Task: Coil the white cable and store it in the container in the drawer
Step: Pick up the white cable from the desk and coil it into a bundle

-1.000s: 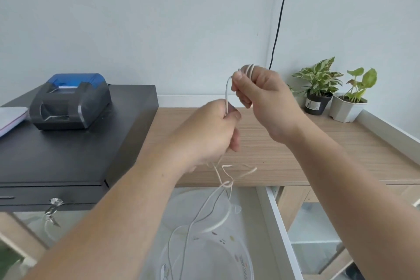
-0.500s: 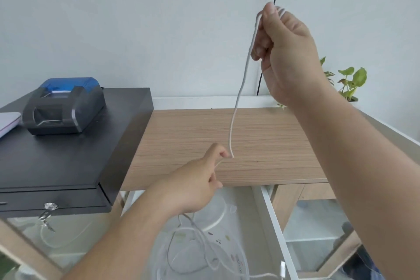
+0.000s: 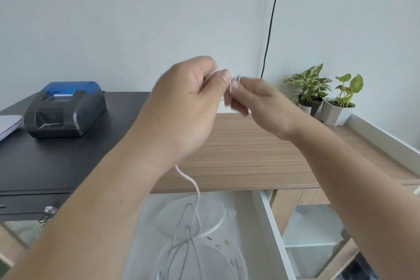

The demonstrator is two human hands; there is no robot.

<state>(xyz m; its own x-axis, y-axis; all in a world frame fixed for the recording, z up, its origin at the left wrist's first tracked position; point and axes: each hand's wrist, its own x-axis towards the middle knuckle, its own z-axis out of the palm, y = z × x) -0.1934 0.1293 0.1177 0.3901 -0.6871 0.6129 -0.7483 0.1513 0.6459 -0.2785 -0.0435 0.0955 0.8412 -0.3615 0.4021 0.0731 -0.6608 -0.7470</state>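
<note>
**White cable pinched between both hands above open drawer**

White cable (image 3: 197,191) runs up from the drawer to the hands. Its top end is pinched where the two hands meet, w/ a few small loops showing at the right fingertips; blurred, so loop count unclear. The rest drops from under the left hand (image 3: 193,107) in a loose wavy line and tangles down into the clear container (image 3: 236,263) below the hands.

Left hand: fingers curled shut on the cable, thumb pressed to forefinger. Right hand (image 3: 259,104): fingers closed narrow on the looped part, touching the left thumb tip.

Container sits in the open drawer (image 3: 270,229), directly under the hands; a round clear lid (image 3: 216,223) lies just behind it.

Wooden surface (image 3: 245,157) lies beyond and below the hands. Left of the left hand: black box (image 3: 56,157) w/ a blue-topped printer (image 3: 66,109) on it. Right of the right hand: two potted plants (image 3: 325,95) in the corner. A black wire (image 3: 271,18) hangs down the wall above the right hand.
</note>
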